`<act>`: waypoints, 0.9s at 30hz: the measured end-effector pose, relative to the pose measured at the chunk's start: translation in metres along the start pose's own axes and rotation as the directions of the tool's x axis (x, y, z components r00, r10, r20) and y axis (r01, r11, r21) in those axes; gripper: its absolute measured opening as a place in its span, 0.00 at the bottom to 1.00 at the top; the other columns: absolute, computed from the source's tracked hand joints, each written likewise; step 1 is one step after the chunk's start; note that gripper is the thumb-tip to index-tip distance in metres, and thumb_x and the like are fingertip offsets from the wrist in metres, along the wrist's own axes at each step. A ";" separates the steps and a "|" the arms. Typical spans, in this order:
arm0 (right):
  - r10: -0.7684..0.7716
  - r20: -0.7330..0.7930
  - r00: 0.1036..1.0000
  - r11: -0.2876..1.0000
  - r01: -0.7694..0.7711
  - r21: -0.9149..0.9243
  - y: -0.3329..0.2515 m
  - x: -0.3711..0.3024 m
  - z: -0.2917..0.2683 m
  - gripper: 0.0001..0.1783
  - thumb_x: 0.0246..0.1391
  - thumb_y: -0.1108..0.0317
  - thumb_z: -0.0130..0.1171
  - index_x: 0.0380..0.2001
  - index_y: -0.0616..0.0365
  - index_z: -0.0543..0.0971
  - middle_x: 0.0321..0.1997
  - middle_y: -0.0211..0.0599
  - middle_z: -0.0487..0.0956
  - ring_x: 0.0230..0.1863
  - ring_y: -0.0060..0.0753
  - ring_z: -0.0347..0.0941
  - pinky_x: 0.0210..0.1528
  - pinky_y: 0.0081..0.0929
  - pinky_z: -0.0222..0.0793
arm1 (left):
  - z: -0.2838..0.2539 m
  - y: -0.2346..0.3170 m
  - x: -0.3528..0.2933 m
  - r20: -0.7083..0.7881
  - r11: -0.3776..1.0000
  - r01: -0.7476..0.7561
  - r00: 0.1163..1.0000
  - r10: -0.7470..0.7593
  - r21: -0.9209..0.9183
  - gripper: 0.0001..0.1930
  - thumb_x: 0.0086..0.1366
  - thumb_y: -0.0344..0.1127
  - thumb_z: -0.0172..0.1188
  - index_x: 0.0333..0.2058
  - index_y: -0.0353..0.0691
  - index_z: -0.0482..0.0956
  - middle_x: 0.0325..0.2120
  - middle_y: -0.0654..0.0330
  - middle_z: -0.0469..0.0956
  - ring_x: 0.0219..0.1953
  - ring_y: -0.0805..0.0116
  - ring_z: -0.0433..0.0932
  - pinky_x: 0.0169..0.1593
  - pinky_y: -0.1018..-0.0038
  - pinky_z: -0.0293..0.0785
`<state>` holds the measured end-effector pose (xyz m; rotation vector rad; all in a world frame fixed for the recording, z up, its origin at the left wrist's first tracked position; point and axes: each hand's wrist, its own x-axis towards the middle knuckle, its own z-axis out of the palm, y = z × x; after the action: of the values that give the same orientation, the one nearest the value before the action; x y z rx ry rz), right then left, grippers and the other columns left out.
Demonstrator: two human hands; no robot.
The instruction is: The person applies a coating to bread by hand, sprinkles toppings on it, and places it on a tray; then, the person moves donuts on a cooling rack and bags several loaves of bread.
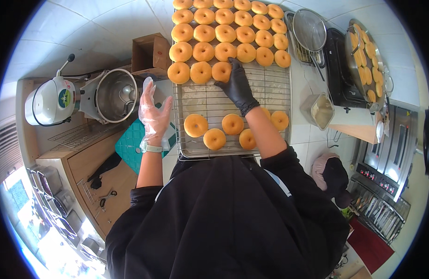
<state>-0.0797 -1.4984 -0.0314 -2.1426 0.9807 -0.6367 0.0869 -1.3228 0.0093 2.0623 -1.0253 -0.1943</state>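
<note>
Golden ring doughnuts fill the far part of a wire cooling rack (214,98) in close rows, and several more lie loosely at its near end. My right hand (237,88), in a black glove, has its fingers and thumb around the right side of a doughnut (221,71) at the end of the nearest full row. That doughnut sits beside another doughnut (200,72). My left hand (154,114), in a clear plastic glove, is held up beside the rack's left edge with its fingers apart and nothing in it. A loose doughnut (196,125) lies nearest to it on the rack.
At the left stand a mixer (54,100) with a steel bowl (100,97) and a cardboard box (150,53). To the right are a mesh strainer (309,30), a square container (318,110) and a round pan of doughnuts (358,88). An oven (386,149) stands farther right.
</note>
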 end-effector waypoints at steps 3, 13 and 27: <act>-0.026 -0.020 0.999 0.998 0.025 -0.055 0.001 -0.024 -0.028 0.39 0.36 0.66 0.65 0.52 0.64 0.59 0.49 0.54 0.66 0.52 0.52 0.60 0.54 0.40 0.59 | -0.004 0.006 -0.003 -0.009 1.000 -0.023 1.000 0.024 0.020 0.33 0.49 0.32 0.64 0.54 0.37 0.60 0.48 0.49 0.66 0.50 0.57 0.69 0.53 0.68 0.65; 0.196 0.303 0.933 0.955 -0.111 -0.275 0.011 -0.107 -0.094 0.37 0.34 0.61 0.65 0.52 0.52 0.65 0.45 0.47 0.68 0.46 0.47 0.66 0.47 0.35 0.65 | -0.005 -0.007 -0.016 -0.013 0.999 0.038 0.999 -0.038 -0.027 0.32 0.50 0.29 0.62 0.54 0.37 0.60 0.49 0.50 0.64 0.50 0.58 0.68 0.53 0.68 0.65; -0.088 -0.016 0.996 0.989 0.085 -0.117 0.025 -0.014 -0.058 0.41 0.37 0.63 0.67 0.53 0.63 0.59 0.51 0.50 0.65 0.53 0.50 0.61 0.55 0.38 0.58 | -0.044 0.010 -0.063 -0.043 0.988 0.123 0.992 -0.120 0.092 0.31 0.52 0.33 0.62 0.54 0.41 0.60 0.50 0.52 0.66 0.47 0.60 0.71 0.50 0.69 0.65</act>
<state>-0.1375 -1.5215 -0.0148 -2.2956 0.9615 -0.6596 0.0596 -1.2539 0.0331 2.2087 -0.9021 -0.1718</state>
